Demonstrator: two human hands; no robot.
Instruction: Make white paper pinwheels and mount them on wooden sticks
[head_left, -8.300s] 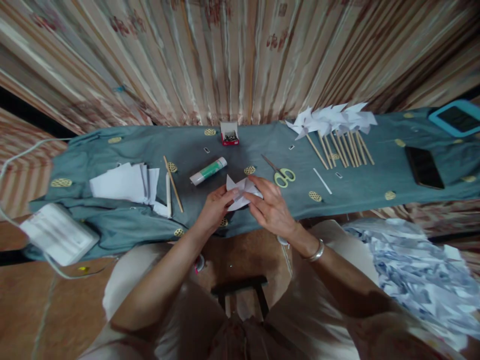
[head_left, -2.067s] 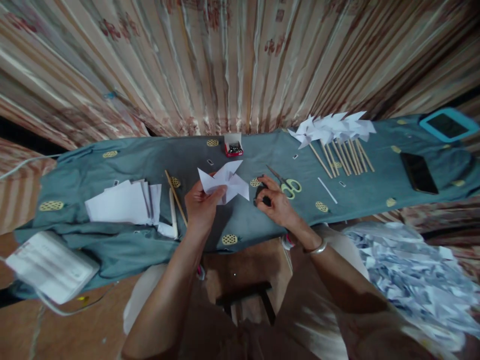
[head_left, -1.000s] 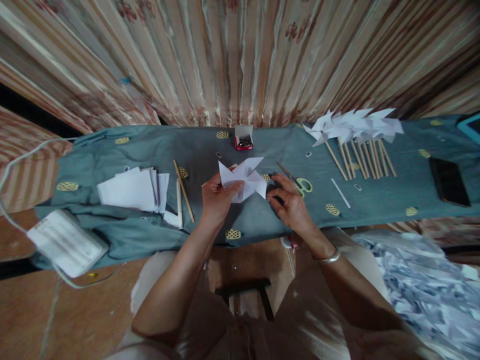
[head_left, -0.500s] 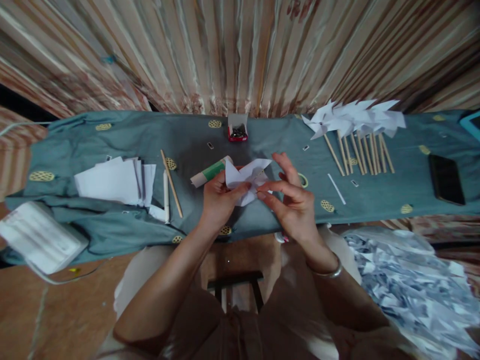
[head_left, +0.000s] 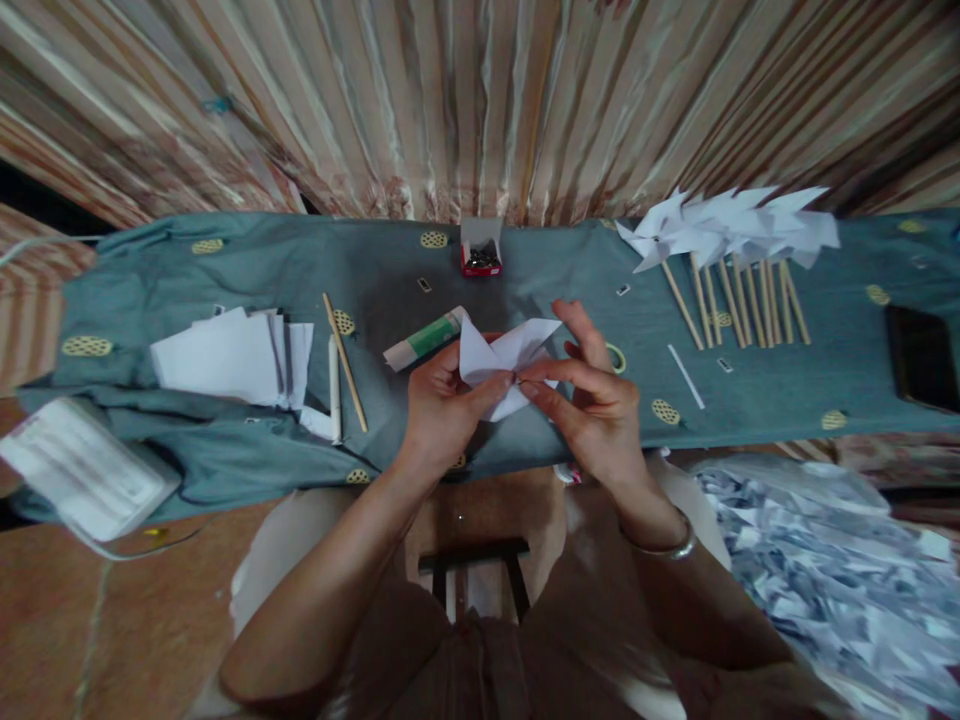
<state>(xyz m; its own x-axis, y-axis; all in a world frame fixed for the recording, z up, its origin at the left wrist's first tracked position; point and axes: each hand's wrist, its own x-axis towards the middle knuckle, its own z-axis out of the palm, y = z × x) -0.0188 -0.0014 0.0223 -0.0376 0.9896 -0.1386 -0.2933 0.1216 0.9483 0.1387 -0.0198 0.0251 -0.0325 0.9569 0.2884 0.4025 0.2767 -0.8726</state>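
Note:
A white paper pinwheel point(head_left: 510, 350) is held over the middle of the cloth-covered table. My left hand point(head_left: 448, 405) grips its left side, the thumb pressed near its centre. At that centre, the thumb and forefinger of my right hand point(head_left: 589, 400) pinch something too small to make out, with the other fingers raised. Just behind my left hand lies a green and white tube point(head_left: 425, 338). A small open red box point(head_left: 481, 262) of dark metal pieces stands at the back. Close to my right hand is a roll of pale green tape point(head_left: 616, 359).
Finished pinwheels point(head_left: 735, 230) on sticks lie at the back right, a phone point(head_left: 921, 357) at the far right. Paper sheets point(head_left: 217, 357), a wooden stick point(head_left: 346, 365) and a white box point(head_left: 90, 470) are on the left. A bag of paper pieces point(head_left: 832, 570) stands below right.
My right thumb and forefinger have come closer to the pinwheel's centre, meeting my left thumb there. The view has shifted slightly.

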